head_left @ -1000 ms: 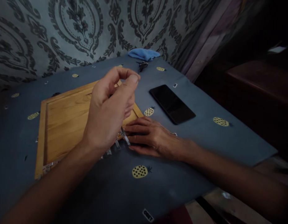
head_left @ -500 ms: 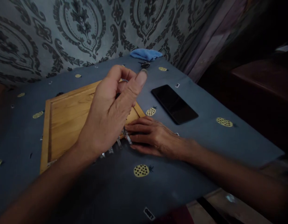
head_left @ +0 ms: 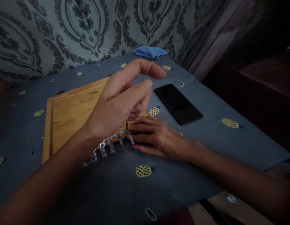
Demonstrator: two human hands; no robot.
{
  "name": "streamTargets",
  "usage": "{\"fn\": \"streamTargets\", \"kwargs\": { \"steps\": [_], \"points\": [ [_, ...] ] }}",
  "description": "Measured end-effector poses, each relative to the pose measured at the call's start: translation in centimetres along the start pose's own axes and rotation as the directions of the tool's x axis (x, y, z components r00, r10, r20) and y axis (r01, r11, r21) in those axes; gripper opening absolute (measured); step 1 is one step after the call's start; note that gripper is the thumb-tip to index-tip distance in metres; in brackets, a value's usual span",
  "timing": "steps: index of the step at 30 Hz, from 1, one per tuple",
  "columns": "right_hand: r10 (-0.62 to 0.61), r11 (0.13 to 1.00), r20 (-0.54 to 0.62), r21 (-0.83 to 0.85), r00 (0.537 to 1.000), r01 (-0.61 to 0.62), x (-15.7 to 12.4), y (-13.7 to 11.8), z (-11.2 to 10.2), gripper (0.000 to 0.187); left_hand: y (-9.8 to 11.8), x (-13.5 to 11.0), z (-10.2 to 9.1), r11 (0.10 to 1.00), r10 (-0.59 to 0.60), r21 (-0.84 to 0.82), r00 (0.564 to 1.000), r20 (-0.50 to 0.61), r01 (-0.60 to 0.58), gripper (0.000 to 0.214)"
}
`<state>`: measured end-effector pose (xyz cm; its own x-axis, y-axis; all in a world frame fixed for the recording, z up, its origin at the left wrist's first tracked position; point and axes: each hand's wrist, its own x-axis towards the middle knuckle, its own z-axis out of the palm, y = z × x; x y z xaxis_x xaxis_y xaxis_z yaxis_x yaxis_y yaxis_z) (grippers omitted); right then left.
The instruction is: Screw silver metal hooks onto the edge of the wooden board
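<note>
Left hand (head_left: 119,104) above wooden board (head_left: 72,112), half-curled, grip unclear; right hand (head_left: 157,137) at board's corner, fingers slightly spread, beside metal hooks (head_left: 111,145)

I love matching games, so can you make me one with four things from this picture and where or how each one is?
1. small blue cloth
2. phone
3. metal pieces
4. left hand

A. in a row at the wooden board's near edge
B. raised over the board
C. beside the patterned wall
D. black, lying flat

Pairs: 1-C, 2-D, 3-A, 4-B
</note>
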<state>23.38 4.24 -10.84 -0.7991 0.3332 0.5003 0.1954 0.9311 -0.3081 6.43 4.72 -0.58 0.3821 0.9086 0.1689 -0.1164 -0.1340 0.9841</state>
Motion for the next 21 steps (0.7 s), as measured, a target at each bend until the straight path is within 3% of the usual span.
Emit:
{"fn": "streamTargets", "kwargs": {
  "steps": [3,6,8,14,18,21],
  "points": [
    [-0.002,1.000,-0.003,-0.010,1.000,0.002,0.0,0.0,0.0,0.023,-0.2,-0.3,0.1,0.997,0.053,0.068,0.994,-0.096,-0.047,0.014],
    [-0.002,1.000,-0.007,-0.012,1.000,0.002,0.0,-0.1,-0.1,0.023,-0.5,-0.9,0.5,0.981,0.152,0.162,0.950,-0.271,-0.111,0.020],
    [0.003,1.000,0.002,0.002,1.000,-0.003,0.1,-0.1,-0.1,0.023,-0.7,-1.2,0.8,0.983,0.164,0.133,0.937,-0.308,-0.128,0.018],
    [0.017,1.000,0.019,0.022,1.000,-0.017,0.1,-0.1,-0.1,0.023,-0.8,-1.2,1.2,0.994,0.113,0.017,0.970,-0.215,-0.112,0.020],
    [0.015,1.000,0.019,0.020,1.000,-0.016,0.0,-0.1,0.0,0.023,-0.2,-0.4,0.6,0.998,0.046,-0.035,0.998,-0.030,-0.047,0.024],
    [0.011,1.000,0.011,0.008,1.000,-0.011,-0.1,-0.1,0.0,0.023,-0.1,-0.2,0.0,1.000,0.011,-0.028,0.996,0.092,-0.009,0.022]
  ]
}}
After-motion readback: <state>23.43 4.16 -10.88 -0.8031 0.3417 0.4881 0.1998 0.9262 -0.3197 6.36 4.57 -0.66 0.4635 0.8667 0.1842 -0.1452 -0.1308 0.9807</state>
